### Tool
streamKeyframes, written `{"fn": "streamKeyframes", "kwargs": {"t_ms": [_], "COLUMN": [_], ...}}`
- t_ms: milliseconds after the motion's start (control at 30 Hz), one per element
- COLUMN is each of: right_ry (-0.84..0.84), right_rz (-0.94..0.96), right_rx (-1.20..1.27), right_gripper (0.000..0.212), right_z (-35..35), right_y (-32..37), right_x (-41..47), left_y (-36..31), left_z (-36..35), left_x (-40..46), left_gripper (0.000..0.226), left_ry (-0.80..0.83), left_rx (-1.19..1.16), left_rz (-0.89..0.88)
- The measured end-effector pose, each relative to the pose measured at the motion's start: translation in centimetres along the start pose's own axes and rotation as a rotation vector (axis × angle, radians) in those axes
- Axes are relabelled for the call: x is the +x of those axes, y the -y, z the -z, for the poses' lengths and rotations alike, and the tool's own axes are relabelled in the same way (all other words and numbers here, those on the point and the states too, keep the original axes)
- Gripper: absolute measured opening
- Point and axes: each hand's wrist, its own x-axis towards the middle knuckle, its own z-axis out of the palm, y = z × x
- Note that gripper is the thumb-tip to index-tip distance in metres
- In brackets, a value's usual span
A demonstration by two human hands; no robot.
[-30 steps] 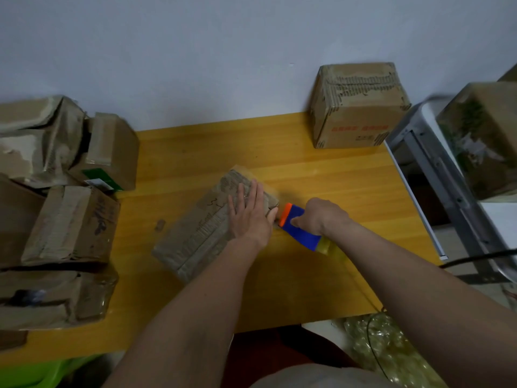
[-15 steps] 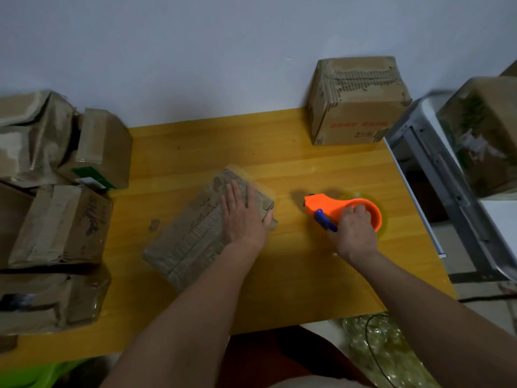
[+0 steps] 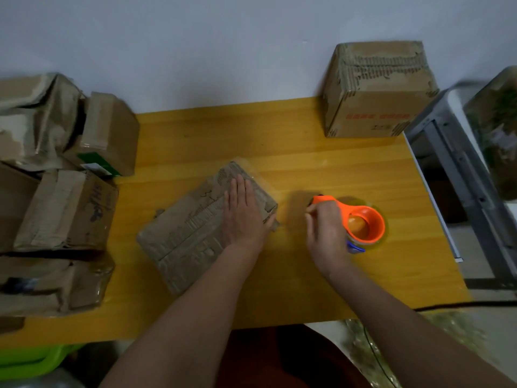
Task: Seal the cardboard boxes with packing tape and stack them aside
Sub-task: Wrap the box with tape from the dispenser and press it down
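Cardboard is what your left hand (image 3: 242, 217) lies on: a flat box (image 3: 195, 231), set at a slant near the middle of the yellow wooden table (image 3: 293, 166), with your palm down and your fingers straight and close together on its far right end, your thumb at the box's right edge. Your right hand (image 3: 326, 233) is just to the right of the box, apart from it, by the orange tape dispenser (image 3: 361, 222), which lies on the table with its ring opening upward and a blue part showing at its near edge. Your fingers are loosely bent against the dispenser's left side; whether they grip it or only touch it you cannot tell from this view. A taller cardboard box (image 3: 377, 91) with red print on its near face stands at the far right corner of the table, against the wall. On your left, a pile of crumpled boxes (image 3: 56, 191) crowds the table's left end, one of them bearing a green label. A grey metal frame (image 3: 458, 175) stands just beyond the table's right edge, and a green bin (image 3: 30, 359) shows below the near left corner.
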Motion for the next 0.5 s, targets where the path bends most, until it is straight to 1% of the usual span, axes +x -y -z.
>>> {"fn": "streamKeyframes", "kwargs": {"t_ms": [67, 167, 267, 367, 433, 500], "right_ry": [0.126, 0.251, 0.252, 0.226, 0.27, 0.37], "right_rz": [0.024, -0.073, -0.143, -0.18, -0.209, -0.267], "right_rx": [0.218, 0.356, 0.386, 0.391, 0.375, 0.344], "right_gripper": [0.033, 0.041, 0.044, 0.037, 0.033, 0.03], "right_z": [-1.6, -3.5, -4.3, -4.8, -5.1, -5.4], "right_y": [2.0, 3.7, 4.0, 3.8, 3.8, 3.5], "right_x": [-0.4, -0.4, 0.1, 0.9, 1.7, 2.7], "left_y": [0.0, 0.3, 0.6, 0.6, 0.5, 0.8], "left_z": [0.0, -0.2, -0.5, -0.4, -0.2, -0.2], "left_x": [-0.1, -0.1, -0.2, -0.1, -0.1, -0.1], "left_gripper": [0.101, 0.097, 0.094, 0.09, 0.084, 0.085], "left_ry": [0.005, 0.003, -0.003, 0.008, 0.014, 0.023], "left_rx": [-0.004, -0.025, -0.038, -0.031, -0.045, -0.04], "left_rz": [0.002, -0.017, -0.027, -0.031, -0.03, -0.045]}}
